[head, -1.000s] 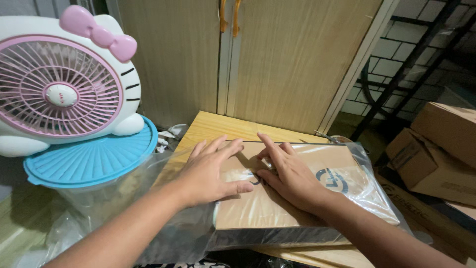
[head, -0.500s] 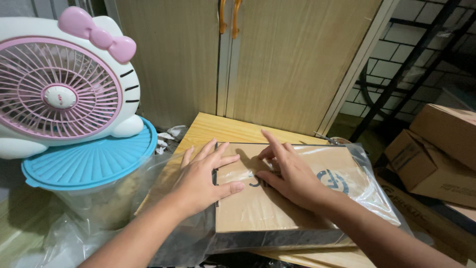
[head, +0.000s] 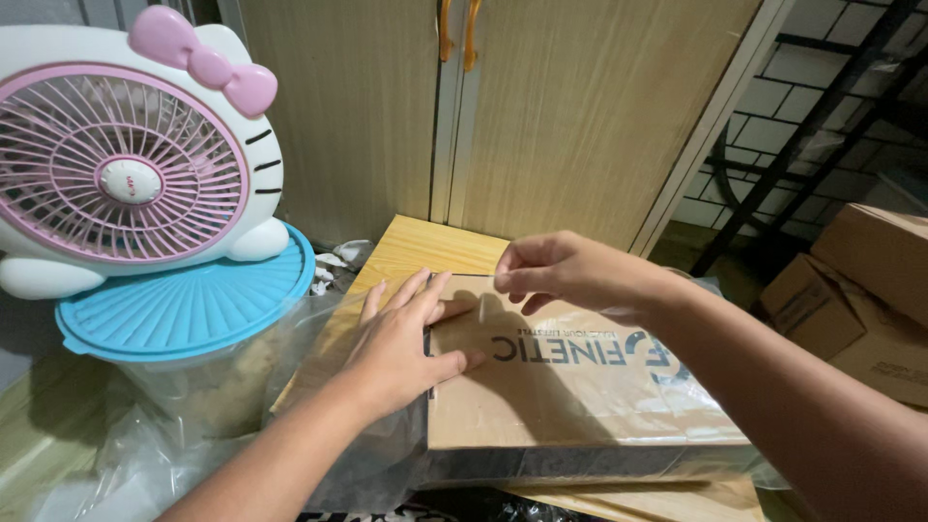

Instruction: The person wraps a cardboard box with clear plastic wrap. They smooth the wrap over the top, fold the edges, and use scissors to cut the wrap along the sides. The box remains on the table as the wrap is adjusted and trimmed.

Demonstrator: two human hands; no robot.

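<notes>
A flat brown cardboard box (head: 570, 396) with dark printing lies inside a clear plastic bag (head: 367, 464) on a light wooden table (head: 425, 249). My left hand (head: 401, 343) lies flat, fingers spread, on the box's left end and presses the plastic down. My right hand (head: 561, 274) hovers above the far edge of the box, thumb and forefinger pinched on the thin clear edge of the bag.
A white and pink cat-shaped fan (head: 126, 164) stands on a blue ribbed lid (head: 184, 309) of a clear container at left. Wooden cupboard doors (head: 570, 106) with orange handles rise behind. Cardboard boxes (head: 870, 290) are stacked at right by a black metal frame.
My right hand has lifted off the box top and pinched the bag's edge near the far side, uncovering the printing. My left hand has stayed pressing on the left end.
</notes>
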